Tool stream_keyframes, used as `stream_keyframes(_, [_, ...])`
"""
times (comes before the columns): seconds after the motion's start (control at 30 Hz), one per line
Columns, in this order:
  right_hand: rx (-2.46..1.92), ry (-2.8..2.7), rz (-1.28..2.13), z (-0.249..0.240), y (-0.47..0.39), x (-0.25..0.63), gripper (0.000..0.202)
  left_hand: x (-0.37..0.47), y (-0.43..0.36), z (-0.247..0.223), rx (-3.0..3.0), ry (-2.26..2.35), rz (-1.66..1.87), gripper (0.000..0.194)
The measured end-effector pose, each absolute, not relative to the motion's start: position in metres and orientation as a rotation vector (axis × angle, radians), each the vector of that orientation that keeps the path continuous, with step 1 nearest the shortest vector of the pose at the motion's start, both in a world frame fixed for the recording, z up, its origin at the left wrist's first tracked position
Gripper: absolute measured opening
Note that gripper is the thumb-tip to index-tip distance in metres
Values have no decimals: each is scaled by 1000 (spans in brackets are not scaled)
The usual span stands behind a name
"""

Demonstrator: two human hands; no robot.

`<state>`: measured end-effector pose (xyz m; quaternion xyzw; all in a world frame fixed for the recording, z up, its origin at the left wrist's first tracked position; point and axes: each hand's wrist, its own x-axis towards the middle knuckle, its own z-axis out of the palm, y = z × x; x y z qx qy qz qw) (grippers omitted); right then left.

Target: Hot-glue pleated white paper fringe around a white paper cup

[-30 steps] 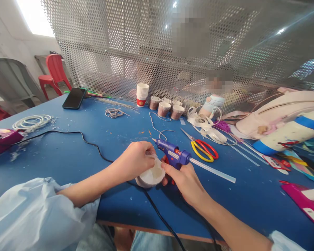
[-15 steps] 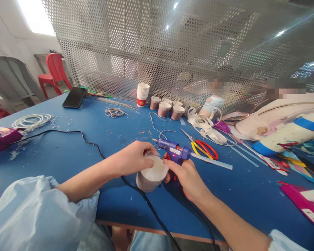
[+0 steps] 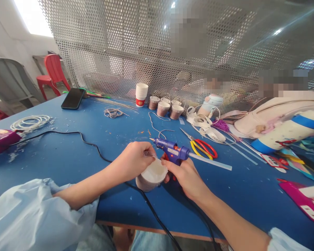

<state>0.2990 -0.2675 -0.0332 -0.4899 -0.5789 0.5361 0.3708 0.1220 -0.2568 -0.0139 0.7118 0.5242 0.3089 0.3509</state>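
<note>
A cup wrapped in pale cord (image 3: pixel 149 181) stands near the table's front edge, its white opening facing up. At its far left rim, my left hand (image 3: pixel 137 158) pinches something thin and whitish, too small to make out clearly. My right hand (image 3: pixel 187 177) is wrapped round the handle of a blue glue gun (image 3: pixel 172 150), and its thumb and a fingertip touch the cup's right side. The gun's nozzle points left, beyond the cup, and a clear glue stick (image 3: pixel 211 161) sticks out of its back.
Pliers with red and yellow handles (image 3: pixel 205 148) lie right of the gun. Farther back are wrapped cups (image 3: pixel 163 108), stacked paper cups (image 3: pixel 141 94), a cord bundle (image 3: pixel 113 112) and a phone (image 3: pixel 73 98). A black cable (image 3: pixel 81 134) crosses the table. A pink bag (image 3: pixel 269 111) stands right.
My left hand has lifted slightly, and its thumb has moved from inside the cup's opening to pinch at the rim. My right hand keeps its hold on the glue gun.
</note>
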Motion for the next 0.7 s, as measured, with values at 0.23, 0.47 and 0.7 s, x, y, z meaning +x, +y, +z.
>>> stream_keyframes(0.23, [-1241,-1500,1372,-33,-267,299,12,121,-258,-14,1882,1345,831,13])
stream_keyframes(0.47, [-1243,-1520,1365,-34,-266,300,10,118,-256,-16,1924,1331,806,15])
stream_keyframes(0.7, [-1246,-1558,1357,-35,-267,301,10,118,-255,-15,1877,1327,761,17])
